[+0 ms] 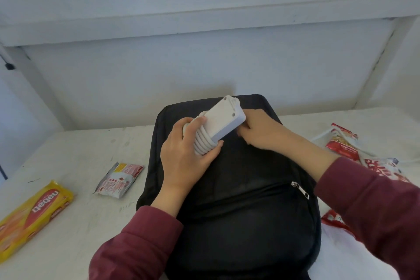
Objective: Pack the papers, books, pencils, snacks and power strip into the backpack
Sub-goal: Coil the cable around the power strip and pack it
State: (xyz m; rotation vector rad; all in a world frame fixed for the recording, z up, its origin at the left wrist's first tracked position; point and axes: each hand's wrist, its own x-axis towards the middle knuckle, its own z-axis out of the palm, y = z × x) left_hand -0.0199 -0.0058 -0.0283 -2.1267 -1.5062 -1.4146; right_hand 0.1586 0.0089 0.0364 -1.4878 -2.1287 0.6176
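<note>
A black backpack (245, 211) lies flat on the white table, its front pocket zipper pull (300, 190) at the right. Above its upper part I hold a white power strip (223, 120) with its cord wound in several loops around it. My left hand (184, 154) grips the coiled end. My right hand (263, 130) holds the strip's other side from underneath, near the backpack's top. Both sleeves are maroon.
On the left of the table (75, 159) lie a yellow biscuit pack (31, 216) and a small grey-and-red snack sachet (119, 179). Red-and-white snack bags (343, 141) and a white bag (350, 254) lie on the right. A white wall stands close behind.
</note>
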